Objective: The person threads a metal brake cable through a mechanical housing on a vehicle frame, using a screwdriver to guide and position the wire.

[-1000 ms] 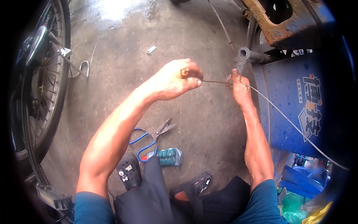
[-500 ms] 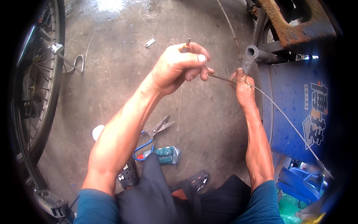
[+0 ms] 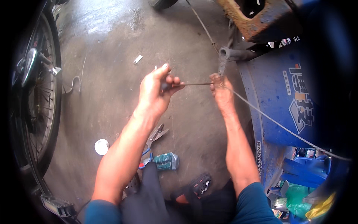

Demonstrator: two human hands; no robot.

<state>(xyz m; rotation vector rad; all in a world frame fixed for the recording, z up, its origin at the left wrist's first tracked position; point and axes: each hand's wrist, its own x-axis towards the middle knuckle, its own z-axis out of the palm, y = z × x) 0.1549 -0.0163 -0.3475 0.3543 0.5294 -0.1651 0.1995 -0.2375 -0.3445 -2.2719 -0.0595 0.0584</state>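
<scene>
My left hand (image 3: 154, 89) is closed loosely around the crosswise handle of a thin metal rod tool, with the thumb pointing up. The tool's dark shaft (image 3: 199, 84) runs level to the right and reaches my right hand (image 3: 223, 91). That hand pinches the lower end of a greasy metal lever (image 3: 222, 67), its thumb on the near side. A grey steel cable (image 3: 272, 115) leaves this grip and slants down to the right. Where the shaft's tip meets the lever is hidden by my right fingers.
A rusty frame (image 3: 257, 22) and blue panel (image 3: 279, 100) stand at right. On the floor lie scissors (image 3: 153, 138), a green packet (image 3: 164, 161), a white round lid (image 3: 101, 146) and a small metal piece (image 3: 138, 59). A spoked wheel (image 3: 50, 74) is at left.
My left hand has turned and lowered, bringing the tool's shaft from slanted to level. My right hand keeps its grip at the lever. The whole view has shifted.
</scene>
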